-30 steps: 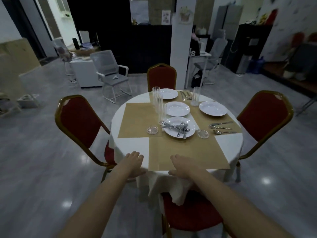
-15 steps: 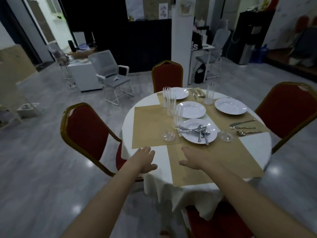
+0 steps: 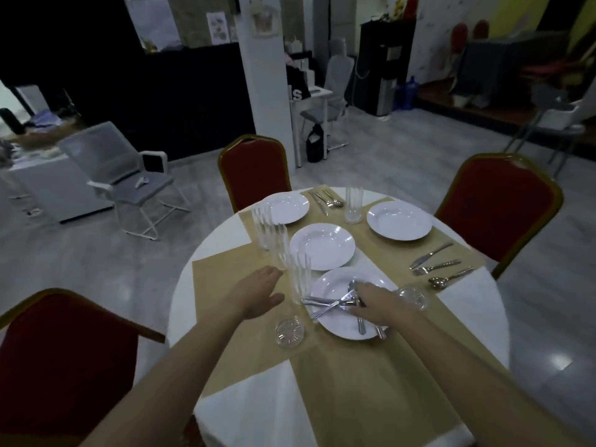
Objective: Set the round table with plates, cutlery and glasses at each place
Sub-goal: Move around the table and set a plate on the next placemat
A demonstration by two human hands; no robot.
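The left hand [image 3: 258, 295] hovers over the round bench [image 3: 222, 241], fingers loosely spread, holding nothing, just beside a row of three tall glasses [image 3: 300, 279]. A short glass [image 3: 288, 332] stands near it. The nearest plate [image 3: 338, 327] carries a heap of cutlery [image 3: 325, 306] — the right hand [image 3: 379, 306] lies on it, grip impossible to tell — with another short glass [image 3: 414, 298] beyond.

cutlery pile [image 3: 329, 305]: partly under right hand [image 3: 383, 306] | left chair [image 3: 64, 359]: cropped at edge
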